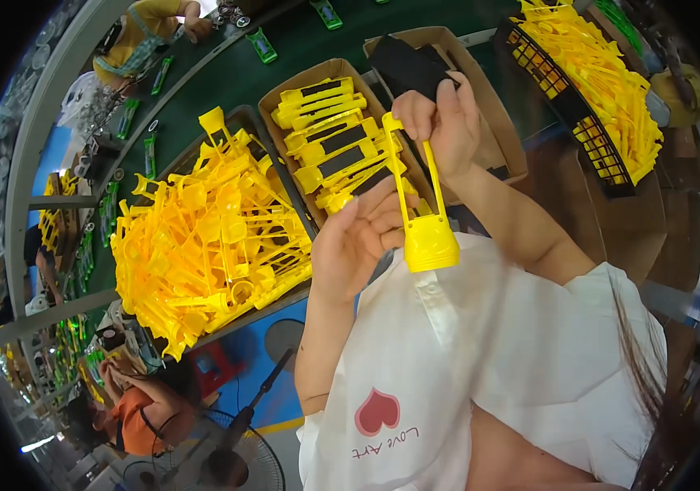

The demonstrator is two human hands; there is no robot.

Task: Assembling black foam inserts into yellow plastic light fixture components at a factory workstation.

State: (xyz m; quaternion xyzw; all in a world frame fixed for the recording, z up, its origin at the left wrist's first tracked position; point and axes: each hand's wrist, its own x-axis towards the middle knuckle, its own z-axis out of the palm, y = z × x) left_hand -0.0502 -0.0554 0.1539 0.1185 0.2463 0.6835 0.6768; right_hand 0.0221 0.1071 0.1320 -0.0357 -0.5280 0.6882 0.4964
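Note:
A yellow plastic handle-like part [432, 244], with two long slim bars and a wide cup-shaped end, hangs in front of my chest with the cup end down. My right hand [446, 127] grips its upper end between thumb and fingers. Beside the bars is my left hand [362, 237], thumb and bent fingers apart; whether its fingertips touch the part is unclear. Just beyond my right hand, black flat pieces [407, 64] lie in a cardboard box [497, 135]. Left of it, another cardboard box [272, 102] holds several yellow parts with black strips on them.
A dark crate [297, 192] heaped with loose yellow parts stands at the left. At the far right is a black basket [558, 90] of more yellow parts. Green items [261, 46] lie on a green conveyor. A fan [239, 458] and a person in orange [149, 413] are lower left.

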